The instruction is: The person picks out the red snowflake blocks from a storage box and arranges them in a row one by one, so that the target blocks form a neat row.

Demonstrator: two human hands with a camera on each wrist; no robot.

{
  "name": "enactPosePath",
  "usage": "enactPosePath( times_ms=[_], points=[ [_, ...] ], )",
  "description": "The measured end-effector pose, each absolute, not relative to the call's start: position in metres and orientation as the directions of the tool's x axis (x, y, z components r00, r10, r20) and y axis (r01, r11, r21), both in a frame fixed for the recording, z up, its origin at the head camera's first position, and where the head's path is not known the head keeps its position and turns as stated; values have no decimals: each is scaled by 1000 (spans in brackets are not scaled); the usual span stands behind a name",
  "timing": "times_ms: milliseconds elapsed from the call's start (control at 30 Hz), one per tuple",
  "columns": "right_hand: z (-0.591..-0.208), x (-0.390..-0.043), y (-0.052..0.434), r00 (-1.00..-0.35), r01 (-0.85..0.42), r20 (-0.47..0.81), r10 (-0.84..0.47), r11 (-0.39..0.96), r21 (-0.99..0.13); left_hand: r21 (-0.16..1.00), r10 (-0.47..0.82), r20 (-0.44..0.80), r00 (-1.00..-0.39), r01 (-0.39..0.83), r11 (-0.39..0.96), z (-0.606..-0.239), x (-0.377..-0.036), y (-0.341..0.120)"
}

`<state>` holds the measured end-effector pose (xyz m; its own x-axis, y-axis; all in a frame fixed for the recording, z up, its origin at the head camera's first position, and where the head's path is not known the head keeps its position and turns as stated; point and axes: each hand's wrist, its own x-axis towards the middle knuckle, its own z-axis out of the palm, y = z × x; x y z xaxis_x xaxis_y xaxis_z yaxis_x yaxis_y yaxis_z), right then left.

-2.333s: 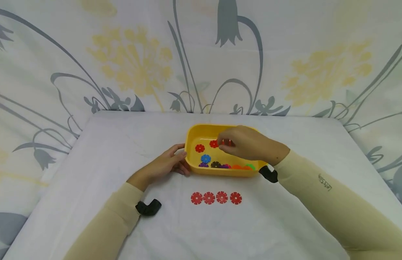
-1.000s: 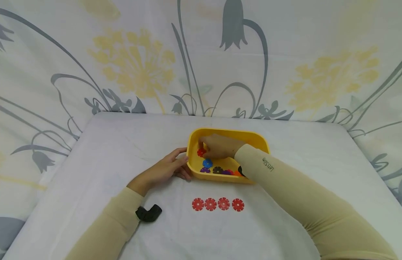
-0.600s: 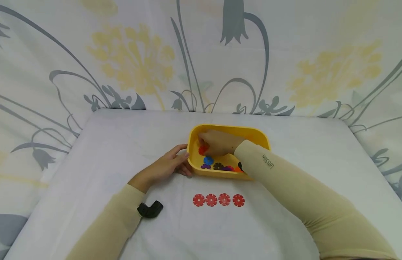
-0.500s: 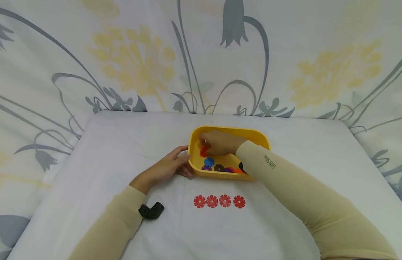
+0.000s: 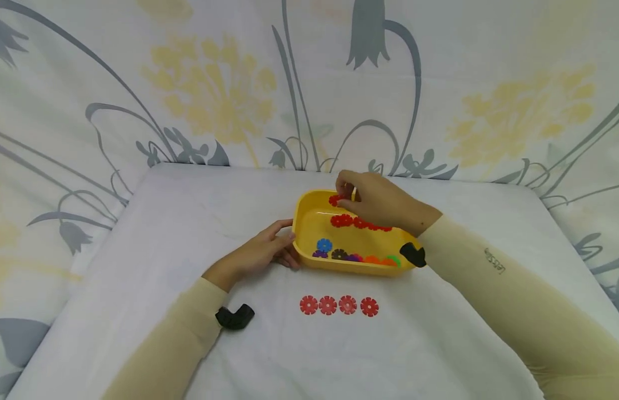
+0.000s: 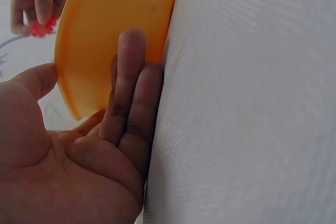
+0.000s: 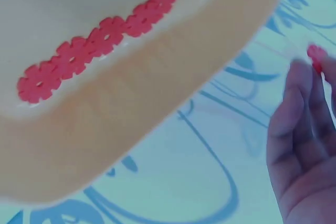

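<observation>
A yellow plastic tray [image 5: 303, 222] stands on the white cloth and holds plastic flower discs. My right hand [image 5: 342, 197] hovers over the tray's far rim and pinches one red disc [image 5: 334, 200] at its fingertips; the right wrist view shows that red disc [image 7: 316, 56] against the fingers [image 7: 302, 124]. A line of red discs [image 5: 359, 223] lies on the tray floor below it. My left hand [image 5: 281, 244] rests with straight fingers [image 6: 128, 93] against the tray's left wall [image 6: 105, 40]. A row of red discs [image 5: 338, 305] lies on the cloth in front of the tray.
Along the tray's near wall lie a blue disc [image 5: 324, 244], purple, dark brown [image 5: 339, 254], orange and green ones. A flower-printed sheet [image 5: 214, 89] hangs behind the table. The table edges drop off on both sides.
My right hand took a red disc from the tray's left end and lifted it to the far rim. The left hand stayed against the tray's wall.
</observation>
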<state>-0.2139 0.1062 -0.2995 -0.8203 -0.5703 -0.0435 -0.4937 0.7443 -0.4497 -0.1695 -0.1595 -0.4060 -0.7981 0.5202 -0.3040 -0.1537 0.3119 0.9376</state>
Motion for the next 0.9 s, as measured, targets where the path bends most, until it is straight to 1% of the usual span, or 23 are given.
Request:
enactPosePath(
  times_ms=[67, 133, 267, 400, 500, 700, 900],
  points=[
    [-295, -203, 116, -839, -498, 29, -544, 745, -444, 939, 519, -301, -800, -153, 309, -406, -171, -159],
    [-295, -192, 125, -837, -524, 101, -538, 734, -432, 939, 521, -298, -800, -149, 309, -406, -171, -159],
    [-298, -166, 141, -799, -598, 239, -552, 693, -403, 937, 518, -307, -798, -159, 311, -407, -171, -160],
    [-303, -141, 157, -774, -633, 327, -542, 675, -381, 938, 517, -308, -798, -165, 304, -406, -170, -158],
    [-309, -127, 165, -773, -633, 356, -525, 674, -381, 942, 524, -299, -798, -160, 294, -404, -170, -158],
    [-327, -106, 179, -774, -631, 406, -486, 644, -433, 937, 514, -310, -800, -163, 310, -407, -170, -158],
    [-338, -95, 189, -790, -613, 390, -474, 597, -517, 934, 499, -313, -808, -167, 316, -407, -170, -158]
  ],
)
